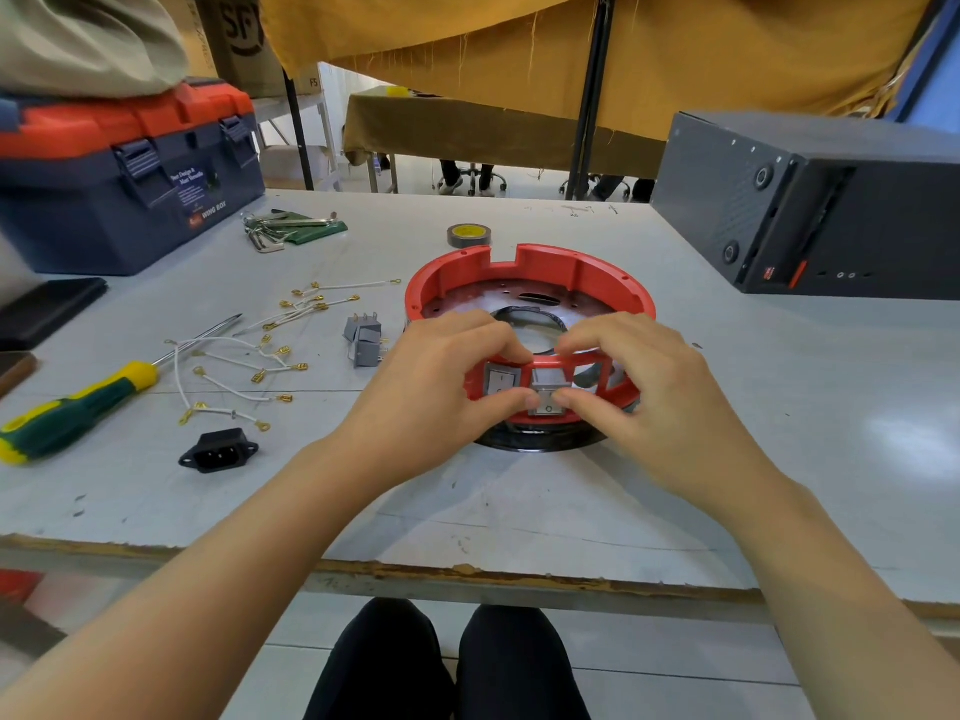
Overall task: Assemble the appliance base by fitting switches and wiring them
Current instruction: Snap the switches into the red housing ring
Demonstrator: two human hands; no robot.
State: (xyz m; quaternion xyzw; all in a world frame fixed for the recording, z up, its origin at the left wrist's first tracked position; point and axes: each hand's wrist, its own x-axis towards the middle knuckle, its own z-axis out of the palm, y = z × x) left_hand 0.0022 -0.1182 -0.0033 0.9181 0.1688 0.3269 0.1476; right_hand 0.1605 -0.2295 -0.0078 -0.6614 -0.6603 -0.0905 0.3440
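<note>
From my feed, the worn edge of the pale grey worktable [519,527] lies nearest. Above it my left hand [431,392] and right hand [644,387] meet at the near wall of the round red plastic appliance base [530,283], fingers curled over its rim. Both thumbs pinch a small grey rocker switch [545,402] sitting in the middle slot; another grey switch [501,381] fills the slot to its left. Further left lie a black power inlet socket [218,452], a green-and-yellow-handled screwdriver [78,402], white wires with brass terminals [249,366] and two loose grey switches [363,337]. Beyond sit a tape roll [468,235] and a blue-and-orange toolbox [124,184].
</note>
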